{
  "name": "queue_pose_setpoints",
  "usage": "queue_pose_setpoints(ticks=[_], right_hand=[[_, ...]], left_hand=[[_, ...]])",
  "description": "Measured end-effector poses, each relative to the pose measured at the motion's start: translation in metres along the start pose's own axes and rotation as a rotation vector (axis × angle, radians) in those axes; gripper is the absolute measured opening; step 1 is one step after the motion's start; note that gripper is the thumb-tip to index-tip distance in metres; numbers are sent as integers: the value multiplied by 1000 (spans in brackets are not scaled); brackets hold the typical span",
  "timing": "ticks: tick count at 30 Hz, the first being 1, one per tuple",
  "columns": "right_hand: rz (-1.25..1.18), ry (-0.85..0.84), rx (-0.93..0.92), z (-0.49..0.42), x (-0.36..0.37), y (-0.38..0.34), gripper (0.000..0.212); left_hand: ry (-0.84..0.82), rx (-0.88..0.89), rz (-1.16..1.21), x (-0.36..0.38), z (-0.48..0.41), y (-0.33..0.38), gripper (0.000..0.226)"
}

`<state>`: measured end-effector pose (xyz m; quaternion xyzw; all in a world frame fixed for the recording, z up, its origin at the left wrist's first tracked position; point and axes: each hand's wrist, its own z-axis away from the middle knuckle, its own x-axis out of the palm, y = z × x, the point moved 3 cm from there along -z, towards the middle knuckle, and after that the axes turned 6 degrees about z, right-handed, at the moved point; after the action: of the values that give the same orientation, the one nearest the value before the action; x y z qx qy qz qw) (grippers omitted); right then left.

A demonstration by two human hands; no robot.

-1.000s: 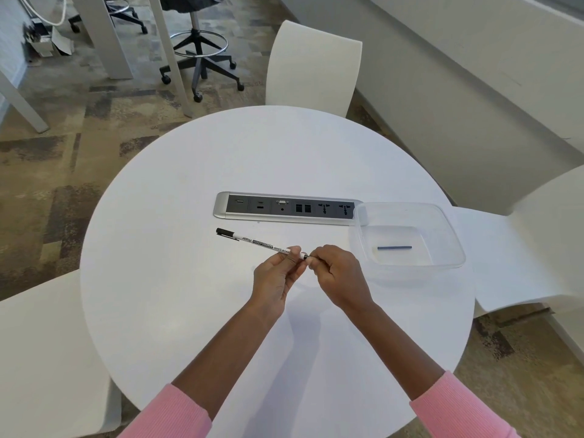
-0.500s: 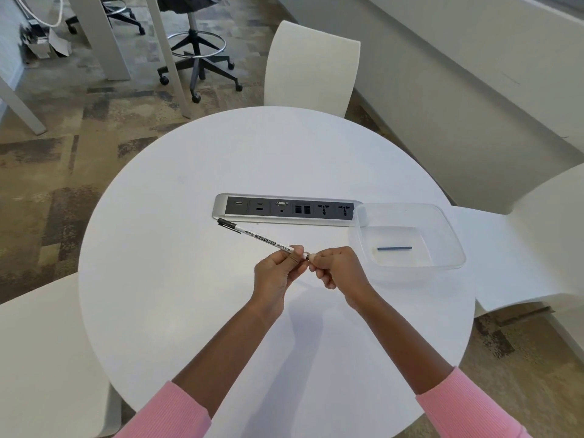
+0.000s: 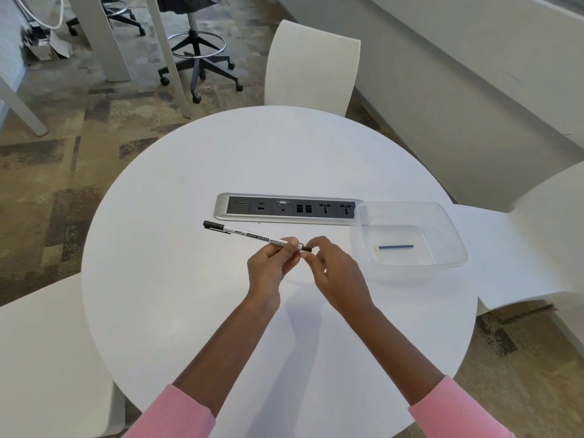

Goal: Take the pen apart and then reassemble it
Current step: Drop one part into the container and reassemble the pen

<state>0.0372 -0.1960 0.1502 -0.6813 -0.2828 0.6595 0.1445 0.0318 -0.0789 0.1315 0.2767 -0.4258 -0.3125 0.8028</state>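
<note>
At frame centre, the left hand (image 3: 271, 263) clamps the white pen (image 3: 249, 236) above the surface (image 3: 189, 295); the right hand (image 3: 331, 267), fingers loosely curled, seems to touch its dark end plug (image 3: 306, 248).

A silver socket strip (image 3: 289, 209) sits in the round white table (image 3: 196, 305); 3 white chairs surround it.

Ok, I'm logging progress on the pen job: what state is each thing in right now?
White whiteboard marker: held off the table, black cap on, dark end plug sticking out.
Left hand: gripping the marker.
Right hand: fingers loose at the plug.
Clear plastic tub: open, holding a blue stick.
</note>
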Motion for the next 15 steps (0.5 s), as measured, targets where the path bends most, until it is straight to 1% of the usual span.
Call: queue_pose_setpoints(ticks=[4, 8, 11, 12, 15], right_hand=[[157, 153, -168, 3, 3, -1, 33], [286, 262, -258, 1, 0, -2, 29], [314, 306, -318, 1, -2, -6, 40], [309, 311, -324, 0, -2, -7, 41], [236, 284, -295, -3, -1, -9, 31]], left_hand=[[-18, -27, 40, 1, 3, 0, 6], [-29, -47, 73, 3, 5, 0, 8], [-28, -14, 77, 4, 6, 1, 10], [-27, 3, 77, 4, 6, 1, 12], [-30, 39, 79, 7, 7, 3, 12]])
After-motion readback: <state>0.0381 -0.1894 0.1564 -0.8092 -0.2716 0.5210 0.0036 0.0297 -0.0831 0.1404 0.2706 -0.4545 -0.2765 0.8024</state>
